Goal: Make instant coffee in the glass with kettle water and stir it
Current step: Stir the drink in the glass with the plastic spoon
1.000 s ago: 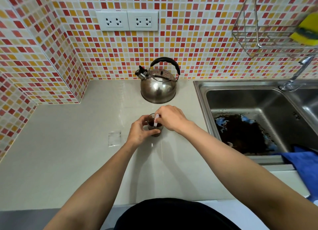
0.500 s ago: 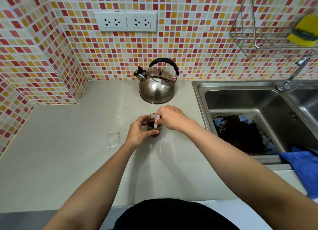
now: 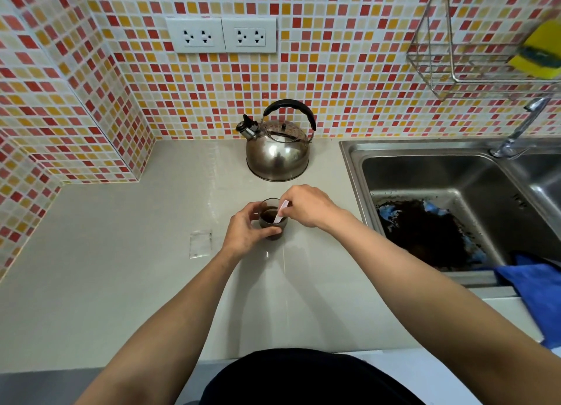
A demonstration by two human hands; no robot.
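Could not see the glass's (image 3: 271,219) left wall behind the left hand (image 3: 243,233), nor the sponge (image 3: 538,52) and blue cloth (image 3: 540,295) past the right edge.

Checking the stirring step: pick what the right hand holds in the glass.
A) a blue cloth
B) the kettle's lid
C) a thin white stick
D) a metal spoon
C: the right hand pinches a thin white stick dipped into the dark coffee in the glass, which the left hand grips.
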